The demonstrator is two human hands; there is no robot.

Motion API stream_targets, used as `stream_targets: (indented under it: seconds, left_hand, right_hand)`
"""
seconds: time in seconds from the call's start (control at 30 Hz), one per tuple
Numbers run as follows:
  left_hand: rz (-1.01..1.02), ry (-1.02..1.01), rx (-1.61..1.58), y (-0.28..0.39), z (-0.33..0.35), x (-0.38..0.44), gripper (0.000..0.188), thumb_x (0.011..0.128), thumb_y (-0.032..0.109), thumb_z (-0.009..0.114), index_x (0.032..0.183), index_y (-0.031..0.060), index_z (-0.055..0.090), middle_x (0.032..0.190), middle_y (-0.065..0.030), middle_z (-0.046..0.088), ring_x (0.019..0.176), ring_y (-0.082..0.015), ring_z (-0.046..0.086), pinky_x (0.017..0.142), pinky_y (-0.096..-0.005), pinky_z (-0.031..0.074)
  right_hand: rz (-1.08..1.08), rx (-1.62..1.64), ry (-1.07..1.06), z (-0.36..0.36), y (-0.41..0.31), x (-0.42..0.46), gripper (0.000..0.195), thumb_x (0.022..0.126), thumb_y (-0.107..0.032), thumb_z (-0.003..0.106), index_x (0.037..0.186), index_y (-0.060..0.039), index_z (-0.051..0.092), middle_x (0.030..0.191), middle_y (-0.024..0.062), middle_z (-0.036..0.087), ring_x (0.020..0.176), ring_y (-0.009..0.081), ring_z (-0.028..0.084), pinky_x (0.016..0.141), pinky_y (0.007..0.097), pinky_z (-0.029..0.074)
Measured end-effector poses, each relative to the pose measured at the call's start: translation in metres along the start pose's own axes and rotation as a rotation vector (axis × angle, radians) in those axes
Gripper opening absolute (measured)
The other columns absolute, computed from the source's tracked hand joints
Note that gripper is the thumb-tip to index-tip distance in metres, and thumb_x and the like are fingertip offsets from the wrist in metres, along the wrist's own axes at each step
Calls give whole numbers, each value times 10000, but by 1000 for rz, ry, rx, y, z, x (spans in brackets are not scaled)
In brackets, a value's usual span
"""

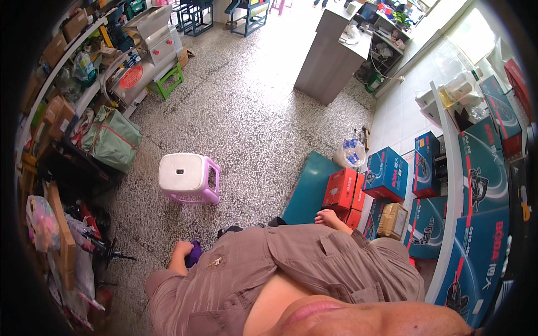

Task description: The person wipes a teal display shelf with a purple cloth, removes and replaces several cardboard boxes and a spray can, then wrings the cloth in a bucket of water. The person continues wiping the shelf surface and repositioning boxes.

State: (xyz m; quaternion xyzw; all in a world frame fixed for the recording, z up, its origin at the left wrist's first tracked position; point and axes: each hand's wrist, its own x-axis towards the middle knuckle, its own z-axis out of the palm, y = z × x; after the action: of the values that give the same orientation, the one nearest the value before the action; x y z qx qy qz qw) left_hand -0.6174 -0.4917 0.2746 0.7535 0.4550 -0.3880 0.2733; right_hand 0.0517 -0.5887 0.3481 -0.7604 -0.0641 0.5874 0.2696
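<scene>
My left hand [183, 248] is low in the view, closed on a purple cloth [193, 254] beside my brown shirt. On the other side, my right hand [326, 217] hangs near the stacked red boxes [339, 189], its fingers loosely curled; I see nothing in it. A plastic stool with a white seat [181, 171] and pink-purple legs stands on the speckled floor ahead. Beyond my right hand, a teal mat or board [311, 180] lies on the floor. The tips of my shoes show just past the shirt's hem.
Shelves of boxed power tools [483, 168] line the right side, with a bin [349, 153] near them. A grey counter [328, 59] stands ahead. Along the left are a metal machine [145, 75], a green stool [170, 82], a green bag [113, 136] and cluttered shelves.
</scene>
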Motion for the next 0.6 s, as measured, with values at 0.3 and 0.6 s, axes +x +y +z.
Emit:
stream_targets:
  seconds: [0.3,0.6]
  left_hand:
    - [45,202,-304,-18,41,-29,343,822,307,470,964,99,702,1043,-118,674,980,-327,628,839,-422,497]
    - [-350,391,-1069,-54,66,-81,317,729,292,633,957,91,724,971,-168,685,918,-299,665,824,-380,512]
  right_hand:
    - [-32,-95,-120,49,-32,6,185,902,-186,571,1014,-43,603,851,152,672,686,293,667,592,412,557]
    - [-167,-257,-116,152,-65,-33,230,897,-210,579,1048,-38,601,878,126,672,683,250,669,576,393,565]
